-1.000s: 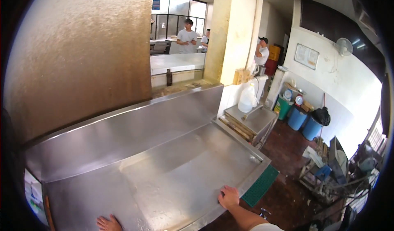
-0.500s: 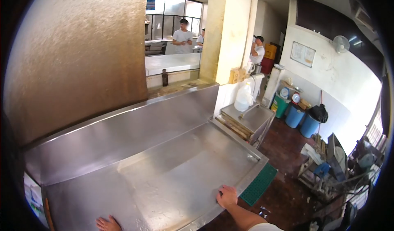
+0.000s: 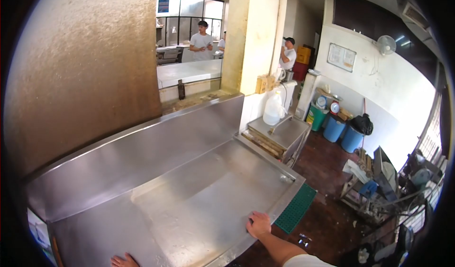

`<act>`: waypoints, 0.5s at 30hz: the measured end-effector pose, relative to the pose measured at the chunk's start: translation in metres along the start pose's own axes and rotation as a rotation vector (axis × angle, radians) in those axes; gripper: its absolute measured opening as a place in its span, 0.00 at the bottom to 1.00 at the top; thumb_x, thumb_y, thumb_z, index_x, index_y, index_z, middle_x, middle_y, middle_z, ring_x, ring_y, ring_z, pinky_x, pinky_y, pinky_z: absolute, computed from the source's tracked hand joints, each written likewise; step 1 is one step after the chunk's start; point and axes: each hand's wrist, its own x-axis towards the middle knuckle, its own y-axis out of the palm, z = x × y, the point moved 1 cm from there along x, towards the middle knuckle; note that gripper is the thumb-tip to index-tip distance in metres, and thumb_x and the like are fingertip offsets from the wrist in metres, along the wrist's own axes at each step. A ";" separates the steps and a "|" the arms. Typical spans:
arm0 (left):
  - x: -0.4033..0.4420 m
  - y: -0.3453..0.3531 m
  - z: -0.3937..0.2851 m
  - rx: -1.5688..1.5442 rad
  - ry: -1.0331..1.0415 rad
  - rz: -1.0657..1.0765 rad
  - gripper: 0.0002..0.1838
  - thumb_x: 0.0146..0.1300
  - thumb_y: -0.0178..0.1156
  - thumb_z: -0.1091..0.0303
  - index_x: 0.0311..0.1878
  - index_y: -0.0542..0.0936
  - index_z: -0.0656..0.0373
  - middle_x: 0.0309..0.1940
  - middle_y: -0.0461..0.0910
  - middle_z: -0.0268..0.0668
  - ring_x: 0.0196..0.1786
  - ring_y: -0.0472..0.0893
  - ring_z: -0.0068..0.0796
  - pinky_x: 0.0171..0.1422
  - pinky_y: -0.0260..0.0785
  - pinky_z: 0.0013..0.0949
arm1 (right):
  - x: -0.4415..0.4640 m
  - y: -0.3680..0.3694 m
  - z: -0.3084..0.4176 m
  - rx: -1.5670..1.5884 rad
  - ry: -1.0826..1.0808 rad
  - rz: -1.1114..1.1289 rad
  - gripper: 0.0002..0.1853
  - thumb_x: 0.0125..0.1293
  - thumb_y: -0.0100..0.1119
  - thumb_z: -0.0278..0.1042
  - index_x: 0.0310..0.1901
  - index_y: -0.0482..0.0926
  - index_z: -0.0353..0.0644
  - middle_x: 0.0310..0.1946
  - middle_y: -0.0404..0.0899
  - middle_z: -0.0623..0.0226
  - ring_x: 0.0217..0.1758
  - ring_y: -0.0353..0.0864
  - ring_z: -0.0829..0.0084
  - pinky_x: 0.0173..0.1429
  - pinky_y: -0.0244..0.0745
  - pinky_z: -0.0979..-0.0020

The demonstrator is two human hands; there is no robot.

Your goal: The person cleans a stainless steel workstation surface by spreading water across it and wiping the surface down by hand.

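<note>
A wide stainless steel worktable [image 3: 208, 191] with a raised back panel spreads before me, its surface worn and slightly wet-looking. At the bottom edge, my left hand [image 3: 124, 261] rests on the metal with fingers spread, partly cut off by the frame. My right hand [image 3: 259, 225] lies at the table's right front rim, its fingers curled down. A small dark patch shows by its fingertips; whether it is an object or shadow, I cannot make out.
A clear plastic jug [image 3: 273, 109] stands on a small metal counter [image 3: 284, 129] beyond the table. Blue bins [image 3: 353, 139] line the far wall. A green mat [image 3: 296, 209] lies on the floor. Cluttered equipment [image 3: 379, 186] sits at right. People in white shirts [image 3: 201, 44] stand behind.
The camera view has turned slightly right, so the surroundings sit further left. Both hands remain at about the same places on the worktable.
</note>
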 end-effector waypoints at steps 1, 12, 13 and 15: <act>0.000 0.000 0.000 -0.012 0.000 0.003 0.45 0.69 0.34 0.29 0.77 0.57 0.56 0.79 0.51 0.45 0.80 0.48 0.52 0.77 0.39 0.65 | 0.000 0.000 0.000 -0.002 0.001 0.002 0.19 0.60 0.58 0.49 0.49 0.84 0.51 0.61 0.78 0.61 0.67 0.73 0.62 0.76 0.56 0.54; -0.002 -0.007 0.000 -0.029 -0.016 0.042 0.46 0.69 0.35 0.29 0.78 0.55 0.55 0.80 0.48 0.46 0.80 0.47 0.52 0.77 0.38 0.65 | 0.000 -0.006 0.003 0.008 0.033 0.075 0.21 0.61 0.55 0.49 0.51 0.83 0.49 0.64 0.75 0.62 0.70 0.68 0.64 0.79 0.50 0.55; -0.003 -0.007 0.001 -0.028 -0.017 0.044 0.46 0.69 0.34 0.29 0.78 0.55 0.55 0.80 0.48 0.46 0.80 0.47 0.52 0.77 0.38 0.65 | 0.000 -0.005 0.003 0.006 0.032 0.071 0.21 0.61 0.55 0.49 0.52 0.83 0.49 0.64 0.75 0.62 0.70 0.68 0.64 0.79 0.50 0.55; -0.005 -0.009 0.000 -0.012 -0.009 0.052 0.46 0.69 0.34 0.29 0.78 0.55 0.55 0.80 0.48 0.45 0.80 0.46 0.52 0.77 0.38 0.64 | 0.000 -0.002 0.002 0.002 0.032 0.061 0.21 0.61 0.55 0.49 0.52 0.83 0.49 0.64 0.75 0.62 0.70 0.68 0.64 0.79 0.51 0.55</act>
